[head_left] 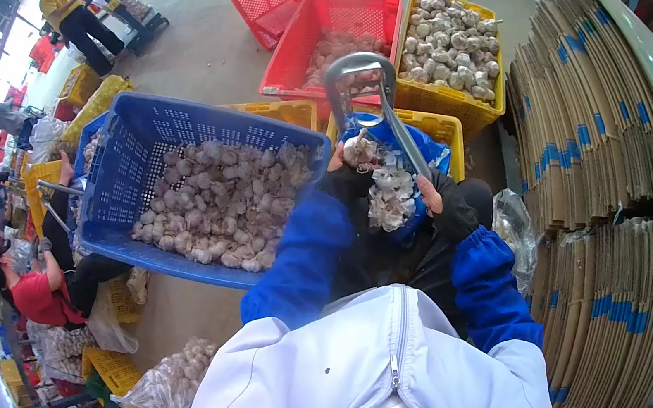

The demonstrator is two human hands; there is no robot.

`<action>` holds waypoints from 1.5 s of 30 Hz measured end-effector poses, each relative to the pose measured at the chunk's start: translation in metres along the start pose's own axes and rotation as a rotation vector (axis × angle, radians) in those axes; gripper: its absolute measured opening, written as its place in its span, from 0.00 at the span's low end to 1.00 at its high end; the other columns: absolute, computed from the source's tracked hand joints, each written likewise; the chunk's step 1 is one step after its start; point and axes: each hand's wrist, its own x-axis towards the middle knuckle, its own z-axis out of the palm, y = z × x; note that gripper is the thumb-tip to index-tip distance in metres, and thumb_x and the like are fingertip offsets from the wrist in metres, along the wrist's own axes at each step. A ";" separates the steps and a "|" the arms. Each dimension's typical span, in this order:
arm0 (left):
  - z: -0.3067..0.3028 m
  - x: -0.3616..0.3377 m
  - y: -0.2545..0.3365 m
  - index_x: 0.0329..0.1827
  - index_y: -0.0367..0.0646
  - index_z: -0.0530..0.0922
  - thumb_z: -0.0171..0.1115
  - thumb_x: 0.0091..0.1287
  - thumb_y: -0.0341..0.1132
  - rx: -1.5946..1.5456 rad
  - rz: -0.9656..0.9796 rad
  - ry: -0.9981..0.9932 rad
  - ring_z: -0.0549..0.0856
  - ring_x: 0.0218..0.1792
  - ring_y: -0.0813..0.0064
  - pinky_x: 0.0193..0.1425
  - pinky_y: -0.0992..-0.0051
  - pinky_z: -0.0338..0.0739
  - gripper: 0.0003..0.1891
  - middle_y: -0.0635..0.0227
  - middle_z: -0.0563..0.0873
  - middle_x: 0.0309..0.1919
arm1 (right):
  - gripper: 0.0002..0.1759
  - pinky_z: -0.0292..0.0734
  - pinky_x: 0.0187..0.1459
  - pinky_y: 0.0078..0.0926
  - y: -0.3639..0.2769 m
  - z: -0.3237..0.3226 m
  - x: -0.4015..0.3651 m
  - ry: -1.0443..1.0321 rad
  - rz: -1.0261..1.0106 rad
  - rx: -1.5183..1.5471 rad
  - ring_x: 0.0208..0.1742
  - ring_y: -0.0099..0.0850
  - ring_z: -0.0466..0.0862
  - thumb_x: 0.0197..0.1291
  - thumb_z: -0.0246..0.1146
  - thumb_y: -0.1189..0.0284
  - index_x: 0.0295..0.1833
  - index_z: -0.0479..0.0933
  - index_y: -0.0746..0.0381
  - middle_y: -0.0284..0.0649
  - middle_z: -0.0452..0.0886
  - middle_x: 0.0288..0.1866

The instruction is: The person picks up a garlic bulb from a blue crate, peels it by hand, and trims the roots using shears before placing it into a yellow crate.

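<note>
My left hand (342, 176), in a dark fingerless covering, has its fingers round a garlic bulb (361, 150) beneath the metal tool. My right hand (437, 201) is at the lower end of the long grey handle of a large metal cutter (412, 141), fingers closed on it. The cutter's looped top (363, 65) rises above my lap. White garlic skins and trimmings (391, 196) lie between my hands on a blue plastic sheet (436, 151). A blue crate (192, 270) of garlic bulbs stands at my left.
Ahead are a red crate (280, 60) and a yellow crate (452, 96) holding garlic. Stacks of flattened cardboard (597, 117) rise on the right. A person in red (47, 294) sits at left; another in yellow (58, 3) stands farther off. A clear bag of garlic (172, 379) lies lower left.
</note>
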 end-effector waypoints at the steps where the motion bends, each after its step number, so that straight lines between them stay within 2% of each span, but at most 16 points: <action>1: -0.003 0.002 -0.001 0.49 0.38 0.70 0.39 0.65 0.51 -0.006 0.018 0.033 0.78 0.37 0.55 0.31 0.69 0.77 0.24 0.53 0.77 0.40 | 0.14 0.55 0.18 0.16 -0.003 0.000 -0.001 -0.018 0.003 0.017 0.17 0.15 0.58 0.60 0.53 0.55 0.33 0.66 0.54 0.24 0.59 0.18; 3: -0.008 0.005 -0.004 0.49 0.38 0.69 0.40 0.66 0.51 -0.018 0.051 0.100 0.78 0.37 0.56 0.33 0.69 0.77 0.24 0.53 0.76 0.40 | 0.14 0.56 0.18 0.16 -0.009 0.000 -0.002 -0.055 0.010 0.054 0.17 0.15 0.59 0.60 0.53 0.55 0.33 0.66 0.54 0.25 0.59 0.17; 5: 0.008 -0.006 -0.020 0.51 0.39 0.67 0.41 0.64 0.54 0.524 0.357 0.052 0.77 0.37 0.58 0.34 0.67 0.77 0.26 0.54 0.76 0.39 | 0.14 0.56 0.18 0.17 -0.003 0.000 0.000 -0.053 -0.044 0.031 0.17 0.16 0.59 0.61 0.53 0.57 0.32 0.67 0.55 0.25 0.59 0.17; 13: -0.011 0.006 -0.009 0.48 0.45 0.70 0.37 0.62 0.59 0.044 0.009 -0.222 0.77 0.35 0.56 0.28 0.65 0.74 0.28 0.55 0.77 0.36 | 0.18 0.66 0.33 0.28 0.030 0.001 0.015 0.035 -0.039 -0.190 0.30 0.29 0.71 0.61 0.51 0.58 0.37 0.72 0.64 0.38 0.72 0.25; 16: 0.007 0.004 -0.002 0.47 0.45 0.71 0.39 0.61 0.60 -0.065 -0.038 -0.097 0.78 0.32 0.56 0.27 0.67 0.74 0.27 0.57 0.77 0.34 | 0.13 0.55 0.18 0.17 0.025 0.003 0.012 0.002 -0.095 -0.016 0.18 0.16 0.60 0.62 0.52 0.59 0.32 0.66 0.57 0.25 0.61 0.18; 20: 0.038 0.011 0.008 0.42 0.40 0.69 0.39 0.59 0.62 0.169 -0.044 0.110 0.73 0.16 0.69 0.19 0.80 0.71 0.30 0.57 0.76 0.24 | 0.14 0.58 0.18 0.17 0.007 0.001 0.004 -0.025 -0.088 -0.107 0.17 0.16 0.61 0.62 0.51 0.57 0.35 0.67 0.57 0.25 0.62 0.18; 22: 0.029 0.019 -0.016 0.41 0.39 0.68 0.39 0.61 0.59 0.757 0.592 0.169 0.73 0.16 0.70 0.19 0.80 0.71 0.28 0.59 0.76 0.24 | 0.15 0.59 0.19 0.17 0.009 0.001 0.005 -0.006 -0.078 -0.166 0.18 0.17 0.62 0.62 0.50 0.57 0.35 0.68 0.58 0.26 0.63 0.18; 24: 0.023 0.025 -0.016 0.40 0.39 0.67 0.37 0.63 0.55 0.932 0.696 0.286 0.74 0.17 0.71 0.19 0.80 0.71 0.25 0.61 0.76 0.24 | 0.16 0.62 0.21 0.20 0.013 0.001 0.008 0.021 -0.082 -0.256 0.19 0.19 0.65 0.62 0.50 0.57 0.35 0.69 0.59 0.28 0.65 0.19; 27: 0.020 0.030 0.011 0.40 0.40 0.67 0.41 0.63 0.50 0.454 0.185 0.279 0.75 0.19 0.71 0.18 0.79 0.72 0.20 0.62 0.75 0.25 | 0.17 0.66 0.24 0.27 0.027 0.007 0.018 0.155 -0.217 -0.338 0.21 0.25 0.70 0.62 0.51 0.58 0.34 0.70 0.61 0.32 0.69 0.20; 29: 0.018 0.027 0.013 0.40 0.43 0.69 0.53 0.58 0.51 -0.007 0.044 -0.050 0.76 0.23 0.70 0.16 0.76 0.74 0.19 0.62 0.73 0.26 | 0.17 0.68 0.27 0.31 0.035 0.012 0.022 0.258 -0.266 -0.416 0.23 0.30 0.72 0.61 0.52 0.58 0.34 0.71 0.63 0.36 0.71 0.20; 31: 0.024 0.020 0.003 0.40 0.44 0.70 0.52 0.59 0.49 0.453 0.347 -0.075 0.74 0.22 0.67 0.16 0.76 0.74 0.18 0.62 0.73 0.24 | 0.16 0.69 0.30 0.34 0.031 0.019 0.019 0.345 -0.225 -0.526 0.25 0.35 0.74 0.60 0.53 0.59 0.34 0.72 0.63 0.41 0.73 0.21; 32: 0.028 0.017 0.009 0.41 0.44 0.70 0.52 0.59 0.50 0.339 0.248 -0.093 0.74 0.23 0.66 0.16 0.76 0.73 0.18 0.61 0.74 0.24 | 0.18 0.71 0.31 0.43 0.028 0.021 0.018 0.360 -0.248 -0.492 0.30 0.50 0.78 0.57 0.55 0.58 0.34 0.73 0.64 0.52 0.76 0.26; 34: 0.017 0.021 0.014 0.42 0.44 0.72 0.53 0.59 0.53 -0.111 -0.009 -0.227 0.75 0.24 0.62 0.17 0.75 0.73 0.21 0.61 0.76 0.28 | 0.17 0.71 0.29 0.43 0.054 0.025 0.033 0.436 -0.372 -0.550 0.29 0.50 0.78 0.56 0.56 0.59 0.33 0.72 0.64 0.52 0.76 0.25; 38: 0.007 0.032 0.029 0.44 0.43 0.72 0.54 0.57 0.55 -0.034 -0.103 -0.201 0.75 0.25 0.60 0.18 0.73 0.73 0.24 0.57 0.77 0.30 | 0.15 0.70 0.27 0.44 0.096 0.026 0.072 0.484 -0.434 -0.674 0.27 0.51 0.77 0.54 0.58 0.60 0.34 0.71 0.62 0.52 0.75 0.23; 43: 0.001 0.002 0.021 0.47 0.39 0.71 0.47 0.61 0.51 0.414 0.207 -0.124 0.78 0.27 0.56 0.25 0.69 0.76 0.23 0.43 0.77 0.38 | 0.15 0.70 0.27 0.45 0.125 0.027 0.099 0.429 -0.498 -0.567 0.27 0.51 0.76 0.55 0.57 0.59 0.35 0.71 0.61 0.51 0.75 0.23; 45: 0.025 -0.022 0.005 0.48 0.39 0.71 0.44 0.63 0.52 0.220 0.224 0.054 0.79 0.26 0.56 0.25 0.69 0.77 0.24 0.42 0.77 0.39 | 0.10 0.69 0.28 0.41 0.115 0.028 0.087 0.410 -0.401 -0.510 0.29 0.50 0.76 0.56 0.57 0.64 0.33 0.71 0.61 0.50 0.74 0.24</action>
